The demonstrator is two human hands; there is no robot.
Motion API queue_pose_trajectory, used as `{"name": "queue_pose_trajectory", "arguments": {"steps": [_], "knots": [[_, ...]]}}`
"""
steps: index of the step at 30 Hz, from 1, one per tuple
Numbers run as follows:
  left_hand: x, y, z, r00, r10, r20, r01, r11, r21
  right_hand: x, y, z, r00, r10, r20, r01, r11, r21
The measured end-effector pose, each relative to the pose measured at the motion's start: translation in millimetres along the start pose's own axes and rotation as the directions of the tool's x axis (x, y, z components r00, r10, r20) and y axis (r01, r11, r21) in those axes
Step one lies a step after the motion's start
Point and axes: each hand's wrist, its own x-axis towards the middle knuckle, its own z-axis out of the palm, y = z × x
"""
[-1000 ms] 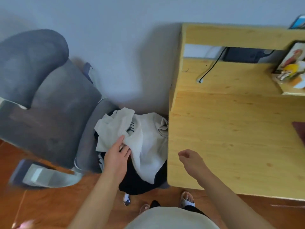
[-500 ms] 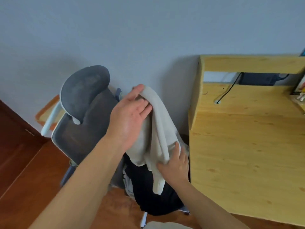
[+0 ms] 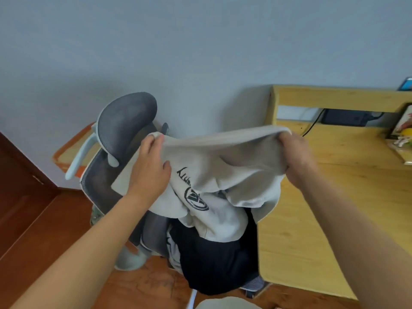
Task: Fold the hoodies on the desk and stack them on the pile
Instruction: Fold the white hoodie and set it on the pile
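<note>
- Gripping one end of the cream hoodie, the left hand has its fingers curled over the upper edge of the fabric, thumb side toward the garment.
- The right hand pinches the other end of that same edge, fingers bunched round the cloth.
- Between the two hands the edge is stretched out level, in the air above the chair seat and just left of the wooden surface.
- The rest of the hoodie hangs down in loose folds, with black lettering and a round black logo showing on the side facing the camera.
- Its lowest folds reach a dark garment heaped on the seat of the grey office chair; whether they touch it cannot be told.
- At the back of the surface a black cable trails under a raised shelf, and a framed picture stands at the far right edge.
</note>
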Motion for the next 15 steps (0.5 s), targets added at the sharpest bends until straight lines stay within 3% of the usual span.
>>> {"name": "queue_pose_trajectory", "arguments": {"steps": [1,2,3,4,5,6,7,8,9,10,12,15], "knots": [[4,-5,4,1.000,0.009,0.000,-0.009,0.998,0.055,-4,-12,-4,0.989,-0.076,0.128,0.100,0.975,-0.197],[11,-10,5,1.000,0.014,0.000,-0.014,0.995,0.096,-9,-21,-9,0.946,-0.115,0.305,0.248,0.860,-0.445],[19,-14,6,1.000,0.023,-0.002,-0.022,0.990,0.139,-13,-22,-14,0.884,-0.065,0.463,0.405,0.603,-0.687],[27,-19,6,0.999,0.044,-0.004,-0.042,0.979,0.198,-20,-19,-17,0.836,0.047,0.546,0.519,0.252,-0.817],[35,-22,5,0.996,0.085,0.005,-0.083,0.957,0.276,-25,-11,-22,0.816,0.140,0.560,0.574,-0.089,-0.814],[41,-26,6,0.990,0.140,0.035,-0.143,0.919,0.367,-24,-4,-29,0.812,0.163,0.561,0.583,-0.290,-0.759],[45,-25,7,0.979,0.192,0.068,-0.202,0.869,0.453,-20,-3,-35,0.821,0.149,0.551,0.563,-0.373,-0.738],[49,-24,10,0.968,0.238,0.086,-0.247,0.822,0.513,-13,-7,-43,0.854,0.110,0.509,0.510,-0.379,-0.773],[53,-20,13,0.955,0.281,0.090,-0.284,0.791,0.541,-3,-13,-52,0.890,0.050,0.452,0.444,-0.313,-0.839],[57,-14,15,0.942,0.324,0.082,-0.314,0.774,0.549,9,-23,-62,0.921,-0.012,0.388,0.380,-0.178,-0.907],[66,5,17,0.921,0.384,0.057,-0.351,0.761,0.546,27,-39,-82,0.960,-0.153,0.236,0.263,0.192,-0.946],[80,46,15,0.919,0.394,-0.005,-0.368,0.864,0.343,26,-54,-109,0.962,-0.265,-0.068,0.136,0.679,-0.721]]}}
